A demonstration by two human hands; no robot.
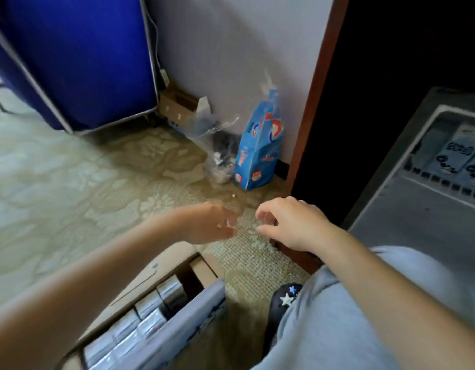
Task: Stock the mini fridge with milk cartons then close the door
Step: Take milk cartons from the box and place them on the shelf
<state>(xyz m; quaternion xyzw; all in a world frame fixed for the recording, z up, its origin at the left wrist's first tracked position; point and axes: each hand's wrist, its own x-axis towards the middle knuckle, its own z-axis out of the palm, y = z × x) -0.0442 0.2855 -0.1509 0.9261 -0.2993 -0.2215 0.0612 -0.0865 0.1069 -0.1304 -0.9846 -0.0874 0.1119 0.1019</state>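
Observation:
A cardboard box (161, 273) lies open at the lower left, with several silver-topped milk cartons (148, 313) packed inside. The mini fridge door (407, 209) stands open at the right; its shelf holds milk cartons (460, 153). The fridge's dark inside (391, 76) shows nothing clearly. My left hand (212, 225) and my right hand (289, 222) hover side by side over the carpet, between box and fridge. Both are empty, with fingers loosely curled and apart.
A blue printed bag (257, 153) and a clear plastic bag (217, 145) lean against the wall. A small cardboard box (177, 105) and a blue fabric cabinet (79, 57) stand at the back left. My knee (364, 316) and star-patterned slipper (287, 297) are at the lower right.

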